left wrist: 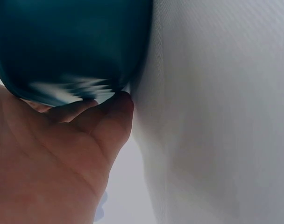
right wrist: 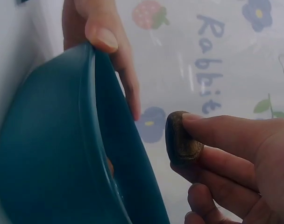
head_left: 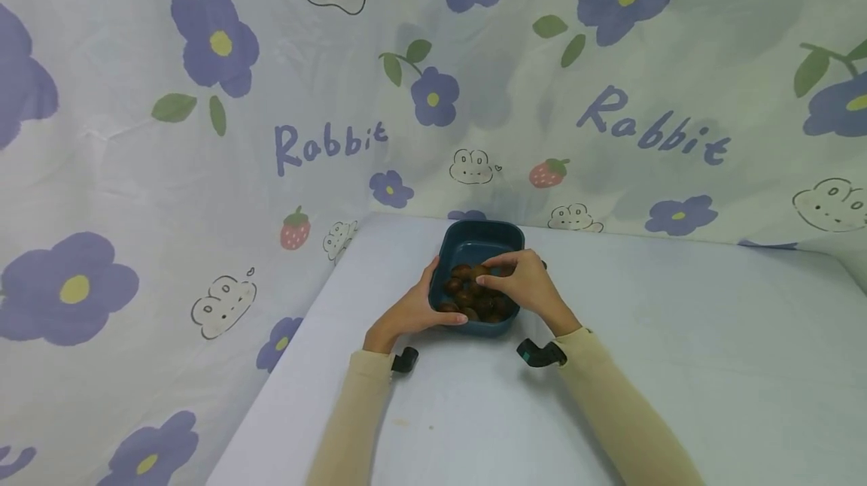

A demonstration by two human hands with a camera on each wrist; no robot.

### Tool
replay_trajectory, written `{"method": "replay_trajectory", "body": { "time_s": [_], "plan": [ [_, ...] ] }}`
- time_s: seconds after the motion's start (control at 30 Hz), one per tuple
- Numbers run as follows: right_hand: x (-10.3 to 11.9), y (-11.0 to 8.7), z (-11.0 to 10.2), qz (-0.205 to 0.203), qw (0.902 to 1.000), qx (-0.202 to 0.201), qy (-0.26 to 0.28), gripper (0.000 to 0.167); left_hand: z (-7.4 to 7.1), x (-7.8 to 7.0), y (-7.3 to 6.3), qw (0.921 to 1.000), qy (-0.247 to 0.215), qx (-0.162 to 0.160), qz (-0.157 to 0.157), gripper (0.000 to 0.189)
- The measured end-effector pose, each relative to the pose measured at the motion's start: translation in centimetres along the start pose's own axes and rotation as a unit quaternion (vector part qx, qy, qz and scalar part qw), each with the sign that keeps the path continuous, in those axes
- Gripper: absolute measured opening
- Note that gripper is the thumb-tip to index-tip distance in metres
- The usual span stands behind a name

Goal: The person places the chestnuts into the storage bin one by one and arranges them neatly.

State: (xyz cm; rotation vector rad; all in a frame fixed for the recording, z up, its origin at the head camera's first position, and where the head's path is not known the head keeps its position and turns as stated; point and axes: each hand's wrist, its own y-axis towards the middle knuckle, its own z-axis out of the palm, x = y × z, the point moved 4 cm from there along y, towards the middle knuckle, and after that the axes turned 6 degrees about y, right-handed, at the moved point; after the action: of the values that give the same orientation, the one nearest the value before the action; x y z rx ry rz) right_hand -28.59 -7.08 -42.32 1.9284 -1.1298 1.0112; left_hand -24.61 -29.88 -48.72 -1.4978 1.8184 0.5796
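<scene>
A dark teal rectangular box with rounded corners stands on the table, with several brown chestnuts piled in its near half. My left hand grips the box's near left corner, thumb over the near rim and fingers along the outer left side. In the left wrist view that hand lies against the teal wall. Above the pile, my right hand pinches one chestnut between thumb and fingers. The right wrist view shows its glossy dark side and its dull, rough side, just outside the rim from that angle.
The white table reaches widely to the right and toward me. Behind and to the left hangs a cloth printed with flowers, rabbits and strawberries. Black wrist devices sit by both cuffs.
</scene>
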Motion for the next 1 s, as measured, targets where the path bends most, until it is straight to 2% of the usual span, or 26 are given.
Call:
{"method": "replay_trajectory", "body": {
  "time_s": [0.2,0.43,1.0],
  "plan": [
    [1.0,0.8,1.5,-0.036,0.9993,0.013,-0.004,0.03,-0.2,-0.1,0.0,1.0,0.001,0.0,0.007,0.137],
    [1.1,1.6,3.5,-0.049,0.9975,0.036,-0.034,0.027,-0.2,-0.3,-0.2,0.9999,-0.011,0.004,0.011,0.138],
    [-0.2,2.6,7.2,-0.004,0.9962,0.064,-0.058,0.023,-0.1,0.1,-0.1,0.9999,-0.016,0.004,0.004,0.139]
  ]
}}
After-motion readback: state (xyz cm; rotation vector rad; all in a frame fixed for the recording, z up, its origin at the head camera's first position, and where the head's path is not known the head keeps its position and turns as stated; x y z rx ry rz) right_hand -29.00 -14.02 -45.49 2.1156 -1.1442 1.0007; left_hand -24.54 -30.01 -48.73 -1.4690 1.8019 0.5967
